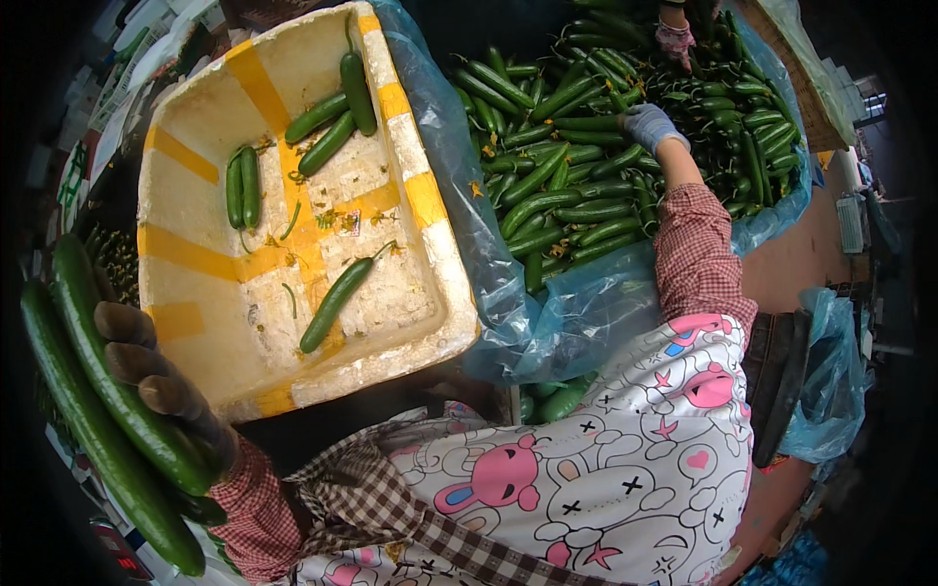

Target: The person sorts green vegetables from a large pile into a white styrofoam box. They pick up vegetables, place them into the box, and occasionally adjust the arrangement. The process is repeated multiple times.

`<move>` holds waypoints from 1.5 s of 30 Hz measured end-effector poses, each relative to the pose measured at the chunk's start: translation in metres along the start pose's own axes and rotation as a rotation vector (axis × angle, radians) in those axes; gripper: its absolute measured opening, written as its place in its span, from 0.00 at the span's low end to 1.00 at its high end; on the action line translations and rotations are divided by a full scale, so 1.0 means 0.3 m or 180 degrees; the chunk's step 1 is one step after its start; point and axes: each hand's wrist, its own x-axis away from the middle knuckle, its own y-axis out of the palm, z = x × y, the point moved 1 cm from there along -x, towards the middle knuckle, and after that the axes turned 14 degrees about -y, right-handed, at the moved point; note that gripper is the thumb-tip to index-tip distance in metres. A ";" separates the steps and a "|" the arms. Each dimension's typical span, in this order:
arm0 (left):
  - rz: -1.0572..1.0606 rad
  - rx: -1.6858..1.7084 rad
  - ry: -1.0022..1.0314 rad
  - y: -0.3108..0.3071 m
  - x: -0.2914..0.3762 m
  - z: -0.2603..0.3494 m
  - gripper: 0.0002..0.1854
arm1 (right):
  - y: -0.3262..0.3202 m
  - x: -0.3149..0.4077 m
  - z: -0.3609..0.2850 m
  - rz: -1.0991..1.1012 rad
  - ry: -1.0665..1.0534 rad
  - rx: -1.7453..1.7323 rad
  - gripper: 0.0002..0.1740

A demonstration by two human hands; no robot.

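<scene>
My left hand (157, 373), in a dark glove, is at the lower left, its fingers wrapped round long green cucumbers (106, 410). My right hand (654, 128), in a light blue-grey glove, reaches into a heap of cucumbers (579, 198) lined with blue plastic film; its fingertips close on the end of a cucumber (590, 124). Between my arms stands a worn white foam box (458, 293) with yellow tape. Inside it lie several cucumbers (337, 304), some withered flowers and loose stems.
A co-worker's hand in a pink patterned glove (676, 42) is over the far part of the heap. Blue plastic film (586, 315) hangs over the near edge of the heap. A wicker basket's side (806, 80) stands beyond at right, and a crumpled blue bag (828, 373) is below it.
</scene>
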 end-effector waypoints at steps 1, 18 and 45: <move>0.0030 -0.0068 0.0080 0.006 0.006 0.009 0.35 | 0.024 -0.006 0.002 -0.0233 -0.0513 -0.0206 0.20; -0.0179 -0.0196 -0.0096 0.059 0.066 0.032 0.33 | 0.279 0.079 -0.218 -0.1702 -0.0573 0.1556 0.25; 0.1560 -0.3430 0.2422 0.120 0.745 0.124 0.45 | 0.135 0.020 -0.761 -0.0010 -0.0986 -0.5634 0.26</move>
